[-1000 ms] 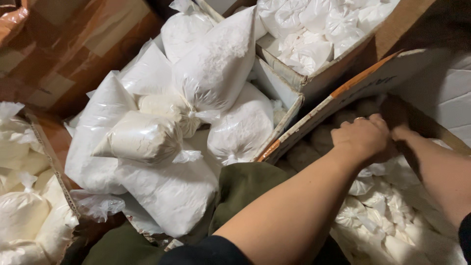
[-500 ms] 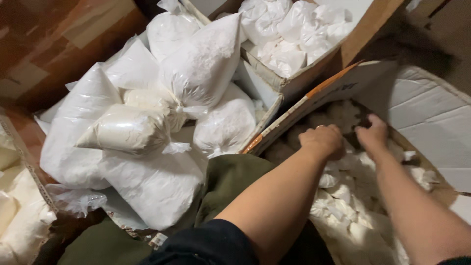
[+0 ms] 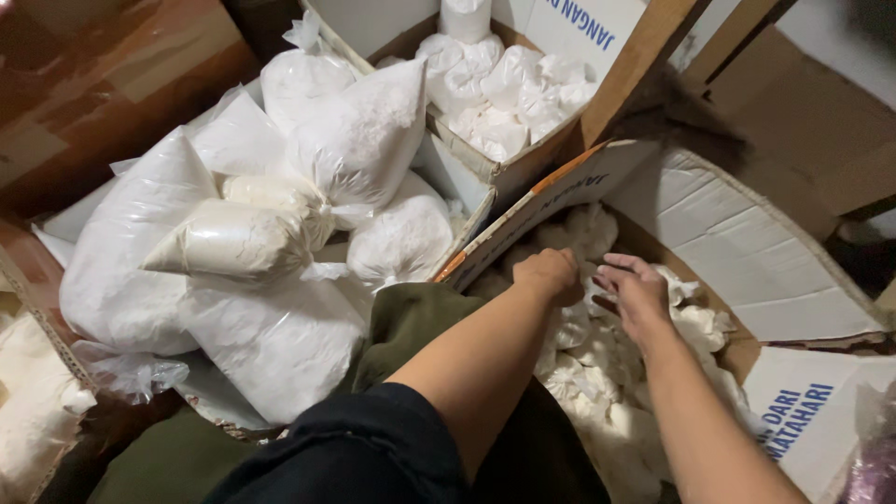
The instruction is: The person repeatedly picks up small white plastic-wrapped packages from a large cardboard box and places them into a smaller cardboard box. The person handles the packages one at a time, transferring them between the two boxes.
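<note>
Both hands reach into an open cardboard box (image 3: 747, 271) of small white tied bags (image 3: 583, 369). The left hand (image 3: 553, 275) is curled shut over them; whether it holds one cannot be told. The right hand (image 3: 635, 294) hovers open just beside it.

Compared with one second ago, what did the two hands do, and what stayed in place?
Both hands moved closer together inside the open carton: the left hand, closed, and the right hand, fingers spread, over the small white bags. No grasp is visible. The large white bags stayed put.

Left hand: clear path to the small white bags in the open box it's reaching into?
Probably yes. The left hand is already down among the small white bags; the box flap is folded back and nothing covers them.
</note>
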